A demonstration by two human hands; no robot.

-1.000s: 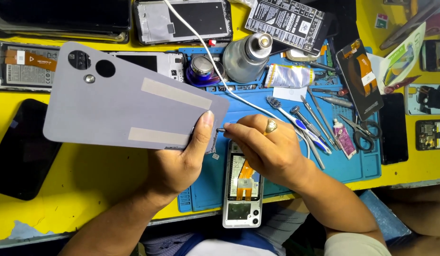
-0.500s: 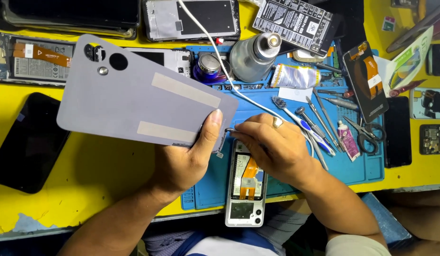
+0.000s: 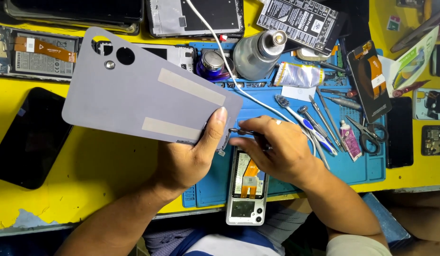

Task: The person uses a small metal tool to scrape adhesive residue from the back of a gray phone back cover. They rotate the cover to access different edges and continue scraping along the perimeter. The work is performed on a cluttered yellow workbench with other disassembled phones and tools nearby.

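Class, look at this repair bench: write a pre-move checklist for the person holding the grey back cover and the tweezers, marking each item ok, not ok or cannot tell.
1. Flat grey plastic phone back cover firmly held: ok, the left hand pinches its lower right corner with the thumb on top.
2. Thin metal tweezers under control: ok, the right hand grips them, tips at the cover's corner.
3. Tweezer tips actually gripping a part: cannot tell, too small.
4. Opened white phone with orange ribbon cable lying flat on the blue silicone work mat: ok, though the right hand partly hides it.
5. White charging cable kept away from the work: not ok, it runs under the right hand.
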